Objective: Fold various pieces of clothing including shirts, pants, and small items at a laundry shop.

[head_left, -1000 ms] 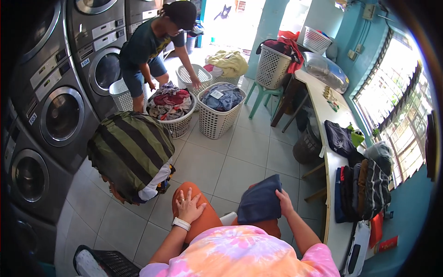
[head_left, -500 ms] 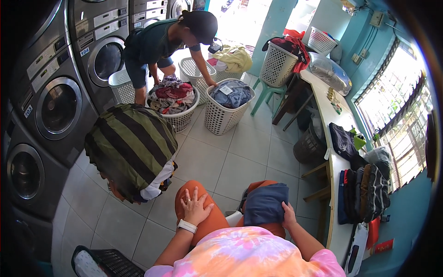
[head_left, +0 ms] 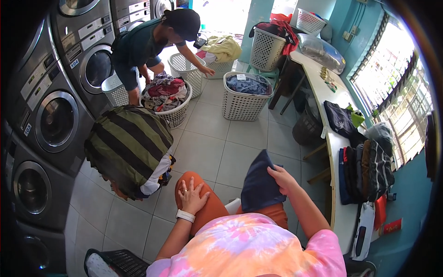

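Observation:
My left hand [head_left: 193, 198] lies spread on my left thigh, holding nothing. In my right hand [head_left: 282, 179] is the edge of a folded dark blue cloth [head_left: 259, 187], pinched between thumb and fingers. The cloth stands tilted up above my right thigh, its lower end still resting on the leg; its exact kind of garment does not show. To the front left of my knees is a bulky laundry pile, covered by a green and black striped cloth [head_left: 129, 145].
A person [head_left: 143, 51] bends over a white basket of mixed clothes [head_left: 173, 108]. Beyond my knees stands a white basket of blue clothes [head_left: 244, 102]. Dryers [head_left: 57, 122] line the left. On the right, a long table [head_left: 339, 180] bears folded clothes [head_left: 364, 184]. A dark basket [head_left: 122, 264] sits lower left.
My right hand has lifted one end of the blue cloth off my thigh. The basket of blue clothes has shifted right, and the other person's hand is now apart from it.

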Tool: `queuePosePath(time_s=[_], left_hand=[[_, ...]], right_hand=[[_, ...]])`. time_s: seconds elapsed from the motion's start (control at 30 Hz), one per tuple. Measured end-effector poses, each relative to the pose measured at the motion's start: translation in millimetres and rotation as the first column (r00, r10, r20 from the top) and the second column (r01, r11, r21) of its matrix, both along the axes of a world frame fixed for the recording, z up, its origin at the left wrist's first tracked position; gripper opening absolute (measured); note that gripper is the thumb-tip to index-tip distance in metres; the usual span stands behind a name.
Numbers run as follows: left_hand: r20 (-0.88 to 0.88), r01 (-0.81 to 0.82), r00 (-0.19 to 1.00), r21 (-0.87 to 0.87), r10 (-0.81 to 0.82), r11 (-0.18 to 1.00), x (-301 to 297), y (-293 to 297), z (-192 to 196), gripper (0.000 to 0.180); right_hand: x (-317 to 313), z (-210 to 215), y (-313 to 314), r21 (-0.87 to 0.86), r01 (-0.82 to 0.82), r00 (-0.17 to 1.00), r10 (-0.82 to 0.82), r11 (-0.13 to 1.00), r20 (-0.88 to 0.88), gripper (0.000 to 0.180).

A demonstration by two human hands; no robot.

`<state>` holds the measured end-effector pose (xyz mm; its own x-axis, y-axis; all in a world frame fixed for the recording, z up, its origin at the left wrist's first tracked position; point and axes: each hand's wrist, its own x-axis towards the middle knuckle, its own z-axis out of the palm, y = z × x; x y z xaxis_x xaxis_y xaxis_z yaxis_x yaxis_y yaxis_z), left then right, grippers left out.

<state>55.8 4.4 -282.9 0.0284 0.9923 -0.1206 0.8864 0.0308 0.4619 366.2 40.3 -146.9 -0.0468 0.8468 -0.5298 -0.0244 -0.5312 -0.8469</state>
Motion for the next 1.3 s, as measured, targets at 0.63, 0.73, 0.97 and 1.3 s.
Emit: queuePosePath(time_s=[0.63, 0.73, 0.97, 1.3], left_hand=[[-0.116, 0.044, 0.992, 0.031, -0.040, 0.999, 2.3, 9.1, -9.0, 0.049], [-0.127, 0.043, 0.991, 0.026, -0.039, 0.999, 0.3, 7.0, -10.8, 0.049], [-0.123, 0.025, 0.992, 0.014, -0.023, 1.000, 4.1, 9.4, -3.2, 0.050], [-0.110, 0.048, 0.993, 0.029, -0.045, 0.998, 2.5, 11.7, -9.7, 0.048]], right_hand=[[25.8, 50.5, 41.3, 0.016, -0.267, 0.947, 0.265, 0.964, -0.180, 0.037], [44.9, 46.2, 34.5, 0.037, -0.240, 0.936, 0.241, 0.970, -0.255, 0.039], [154.5, -35.3, 25.8, -0.024, 0.012, 0.982, -0.017, 1.000, -0.188, 0.040], [161.2, -179.9, 7.4, -0.358, 0.042, 0.925, -0.172, 0.933, -0.339, 0.057]])
